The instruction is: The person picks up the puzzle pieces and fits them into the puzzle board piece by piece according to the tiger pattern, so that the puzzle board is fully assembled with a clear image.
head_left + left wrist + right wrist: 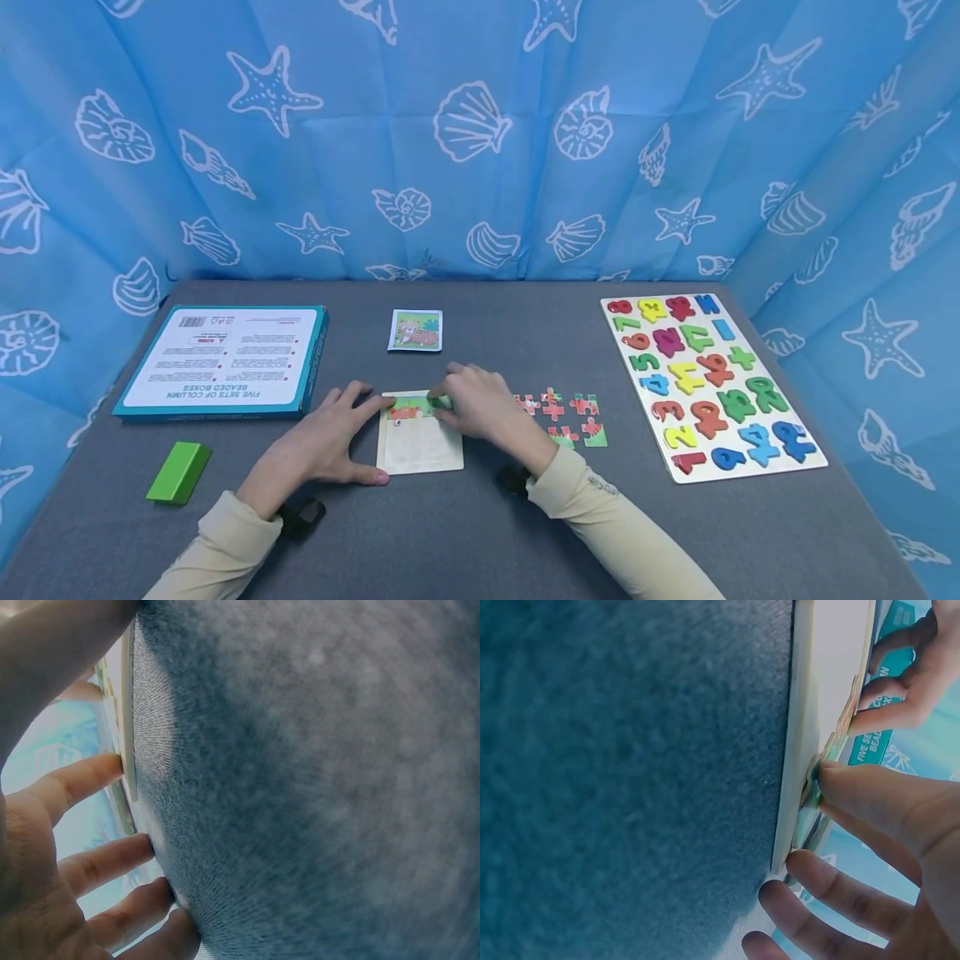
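The left hand, fingers spread, gripping nothing, touches the wooden puzzle board, probably steadying it; the right hand pinches a jigsaw piece near its top.

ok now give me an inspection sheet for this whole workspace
Surface: grey tabletop.
Job's things: puzzle board, with fitted pieces along its upper part and the lower part bare; loose puzzle pieces to its right; picture card beyond it.
Clutter: white-and-teal box and green block on the left; number board on the right.
Fingers: left hand touches the puzzle board's left side; right hand is at its upper right, pinching or pressing unclear.
Cables: nothing seen.
Surroundings: blue curtain with white shells and starfish.
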Demonstrator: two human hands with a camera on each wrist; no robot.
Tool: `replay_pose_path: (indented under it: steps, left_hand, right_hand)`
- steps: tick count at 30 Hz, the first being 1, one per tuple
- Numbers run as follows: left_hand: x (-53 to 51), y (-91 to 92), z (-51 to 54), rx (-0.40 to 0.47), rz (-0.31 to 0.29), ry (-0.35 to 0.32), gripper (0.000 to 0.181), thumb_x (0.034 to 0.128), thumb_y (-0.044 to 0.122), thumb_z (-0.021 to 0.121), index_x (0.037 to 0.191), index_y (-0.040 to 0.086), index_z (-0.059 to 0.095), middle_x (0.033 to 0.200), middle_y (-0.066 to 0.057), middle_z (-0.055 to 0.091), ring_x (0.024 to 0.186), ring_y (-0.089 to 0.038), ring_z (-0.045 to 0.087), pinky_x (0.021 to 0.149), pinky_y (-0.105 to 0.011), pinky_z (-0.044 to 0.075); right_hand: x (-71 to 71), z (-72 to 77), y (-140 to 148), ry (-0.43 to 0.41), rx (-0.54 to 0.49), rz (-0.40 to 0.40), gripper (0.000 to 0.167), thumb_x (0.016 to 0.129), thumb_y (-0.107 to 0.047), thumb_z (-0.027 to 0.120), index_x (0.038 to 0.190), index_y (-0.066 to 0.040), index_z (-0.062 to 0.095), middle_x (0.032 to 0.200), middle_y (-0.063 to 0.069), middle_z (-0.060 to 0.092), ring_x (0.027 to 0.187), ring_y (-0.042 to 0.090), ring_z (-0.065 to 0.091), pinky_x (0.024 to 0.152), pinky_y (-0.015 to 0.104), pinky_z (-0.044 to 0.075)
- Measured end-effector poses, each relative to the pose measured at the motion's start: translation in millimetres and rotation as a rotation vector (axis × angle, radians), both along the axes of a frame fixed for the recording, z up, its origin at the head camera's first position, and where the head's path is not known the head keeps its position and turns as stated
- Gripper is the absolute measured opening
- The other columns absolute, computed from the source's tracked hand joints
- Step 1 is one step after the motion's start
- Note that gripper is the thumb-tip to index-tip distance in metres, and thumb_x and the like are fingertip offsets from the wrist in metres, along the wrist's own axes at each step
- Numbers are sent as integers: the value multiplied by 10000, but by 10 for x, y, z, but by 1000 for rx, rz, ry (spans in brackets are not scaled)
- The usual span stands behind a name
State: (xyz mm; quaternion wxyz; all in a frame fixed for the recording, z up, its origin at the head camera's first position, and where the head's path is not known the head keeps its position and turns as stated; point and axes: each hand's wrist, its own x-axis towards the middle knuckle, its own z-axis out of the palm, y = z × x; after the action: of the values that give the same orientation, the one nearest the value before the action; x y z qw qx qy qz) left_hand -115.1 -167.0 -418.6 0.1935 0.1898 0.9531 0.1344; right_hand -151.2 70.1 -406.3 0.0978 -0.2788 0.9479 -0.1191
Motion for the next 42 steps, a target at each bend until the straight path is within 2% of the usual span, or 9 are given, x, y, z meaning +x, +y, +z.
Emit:
replay_pose_path:
  steps: [14, 19, 21, 27, 29, 31, 35, 38, 42]
  left_hand:
    - [-17, 2, -23, -3, 7, -8, 1063, 681, 733, 816, 1553, 268, 424, 1568, -192, 381, 1341, -437, 452, 1001, -651, 488]
    - [-11, 3, -18, 1, -3, -7, 1058, 686, 729, 816, 1551, 262, 426, 1564, -199, 384, 1336, -443, 453, 998, -657, 485]
    - [-7, 3, -15, 2, -9, -5, 1060, 686, 731, 814, 1550, 258, 426, 1561, -202, 387, 1333, -446, 455, 993, -660, 485]
    - [-5, 1, -10, -7, -7, 0, 1064, 682, 737, 813, 1550, 255, 428, 1558, -198, 391, 1331, -442, 458, 991, -655, 488]
    - [-5, 1, -6, -10, -5, 0, 1065, 681, 736, 815, 1549, 254, 429, 1557, -198, 392, 1329, -441, 458, 993, -654, 487]
    - [-4, 4, -5, -13, -5, 0, 1067, 679, 736, 816, 1548, 252, 430, 1556, -198, 393, 1327, -439, 461, 994, -651, 487]
    - [-2, 9, -2, -14, -4, 4, 1068, 676, 729, 823, 1547, 250, 432, 1553, -202, 396, 1321, -437, 467, 991, -649, 490]
    - [-1, 8, -1, -13, -5, 6, 1066, 678, 723, 826, 1547, 248, 432, 1551, -204, 397, 1318, -436, 469, 989, -647, 491]
    - [2, 8, -1, -14, -7, 4, 1066, 679, 724, 825, 1548, 248, 431, 1551, -205, 397, 1319, -436, 468, 993, -646, 489]
  right_hand:
    - [-1, -16, 10, -79, -17, -64, 242, 940, -315, 752, 1168, -245, 790, 1142, 46, 642, 893, 182, 533, 615, 285, 406]
    - [-4, -19, 57, -117, -39, -62, 274, 945, -327, 744, 1210, -262, 770, 1324, 88, 630, 1096, 259, 604, 786, 442, 549]
    - [-4, -19, 87, -137, -57, -58, 301, 941, -327, 748, 1236, -263, 757, 1365, 108, 618, 1158, 288, 602, 849, 503, 551]
    - [-7, -4, 182, -152, -101, -48, 341, 921, -321, 772, 1250, -233, 747, 1326, 119, 627, 1192, 319, 600, 895, 557, 543]
    - [-5, 12, 224, -143, -114, -52, 335, 915, -313, 779, 1237, -222, 752, 1313, 114, 634, 1171, 302, 607, 886, 546, 545]
    - [-8, 31, 277, -129, -124, -57, 331, 910, -303, 786, 1227, -210, 756, 1262, 109, 649, 1075, 265, 614, 826, 484, 547]
    - [-25, 76, 416, -102, -124, -86, 329, 909, -295, 790, 1224, -204, 758, 1111, 88, 652, 850, 188, 519, 658, 341, 426]
    - [-36, 122, 532, -84, -113, -121, 344, 904, -301, 795, 1232, -204, 755, 1098, 88, 655, 843, 188, 517, 641, 344, 420]
    - [-27, 172, 691, -75, -98, -155, 379, 899, -315, 797, 1254, -195, 744, 1186, 105, 668, 974, 234, 596, 724, 447, 520]
